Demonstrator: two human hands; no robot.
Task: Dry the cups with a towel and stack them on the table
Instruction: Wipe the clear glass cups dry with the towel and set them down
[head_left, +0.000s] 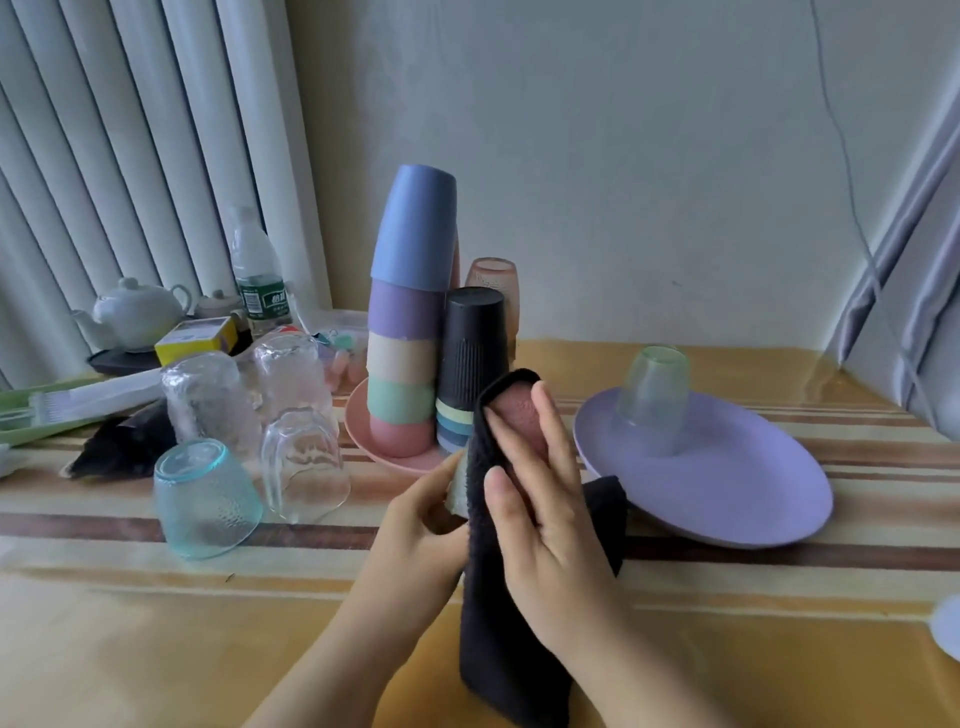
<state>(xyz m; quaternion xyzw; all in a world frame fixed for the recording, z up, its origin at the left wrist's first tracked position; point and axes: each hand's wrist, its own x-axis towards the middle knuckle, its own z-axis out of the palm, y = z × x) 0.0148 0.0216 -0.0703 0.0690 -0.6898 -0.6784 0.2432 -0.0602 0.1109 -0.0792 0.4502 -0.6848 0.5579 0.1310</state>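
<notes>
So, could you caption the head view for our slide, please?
Both hands wipe a pink cup with a black towel beside stacked cups.

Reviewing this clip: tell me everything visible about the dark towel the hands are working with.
The towel is black, with a ribbed, waffle-like weave that looks like soft cloth. It is draped over a pinkish cup, held up above the striped table, its long end hanging down toward the table. The right hand presses it against the cup with spread fingers; the left hand holds the cup's lower end beside the towel.
</notes>
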